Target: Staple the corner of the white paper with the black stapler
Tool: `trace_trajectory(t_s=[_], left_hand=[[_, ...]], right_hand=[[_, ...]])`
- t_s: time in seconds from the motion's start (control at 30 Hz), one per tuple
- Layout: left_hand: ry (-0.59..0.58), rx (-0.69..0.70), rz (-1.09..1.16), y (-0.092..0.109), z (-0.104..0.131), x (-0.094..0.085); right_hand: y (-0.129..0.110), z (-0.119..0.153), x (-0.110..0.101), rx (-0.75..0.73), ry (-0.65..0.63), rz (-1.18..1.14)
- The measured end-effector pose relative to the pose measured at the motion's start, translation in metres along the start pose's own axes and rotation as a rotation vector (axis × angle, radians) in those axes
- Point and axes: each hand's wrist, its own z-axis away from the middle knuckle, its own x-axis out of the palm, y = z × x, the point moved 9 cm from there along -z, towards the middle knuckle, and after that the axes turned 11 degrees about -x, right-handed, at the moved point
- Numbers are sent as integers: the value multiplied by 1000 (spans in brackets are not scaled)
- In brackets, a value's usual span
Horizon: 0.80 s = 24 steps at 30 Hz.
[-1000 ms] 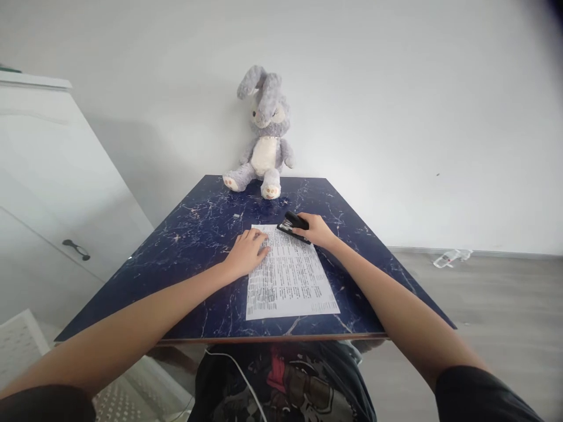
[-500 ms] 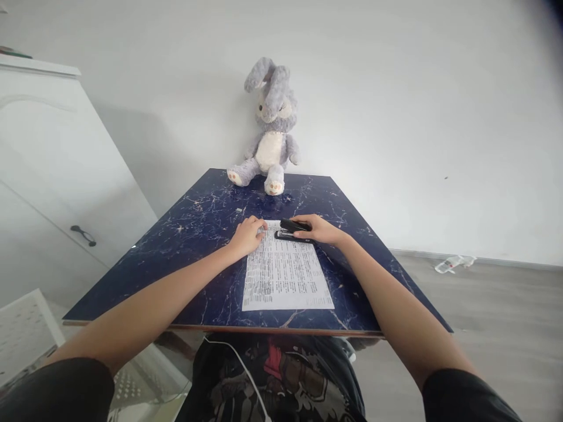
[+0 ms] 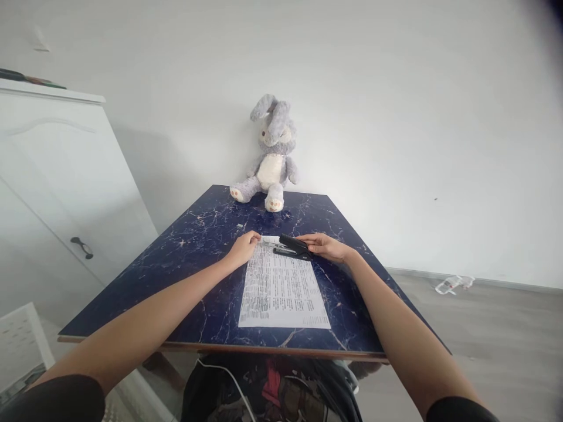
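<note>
A printed sheet of paper [image 3: 284, 293] lies flat on the dark blue marbled table [image 3: 176, 258]. Across its top right part rests a black stapler [image 3: 294, 247], its arm raised from its base and its front end pointing left. My right hand [image 3: 328, 246] is at the stapler's rear end, fingers round its back and side. At the paper's top left corner, my left hand [image 3: 244, 246] has its thumb and fingers pinched together on the edge.
A grey plush rabbit [image 3: 272, 167] sits at the table's far edge against the wall. Left stands a white cabinet [image 3: 57, 170]. A clear plastic item [image 3: 453, 284] lies on the floor at right. A tiny pale piece [image 3: 240, 225] is on the table beyond the paper.
The view has tilted up. My left hand's fingers have drawn in to the paper's corner. My right hand has slid back along the stapler, whose front end now shows more.
</note>
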Motion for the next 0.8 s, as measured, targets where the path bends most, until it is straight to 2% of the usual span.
trace_trajectory(t_s=[0.17,0.27,0.33,0.4,0.47,0.53,0.63,0.8], left_hand=[[7,-12,74,2,1,-4],[62,-32,150,3,4,-9],[115,-79,317,1,6,-14],[116,-139,550,-3,9,-13],[20,-211,796,-4,10,-1],[-128,-248,986,-1,11,13],[-287,-228,1129,7,13,25],[-288,-300,1156,0,12,28]], right_hand=[[-16,-17,16,-81,-21,445],[-21,-27,22,-116,42,722],[-27,-29,24,-160,124,844],[-38,-29,31,-259,180,974],[-48,-30,45,-371,170,1132],[-52,-31,60,-437,102,1288],[-53,-33,75,-512,7,1456],[-61,-27,79,-643,9,1576]])
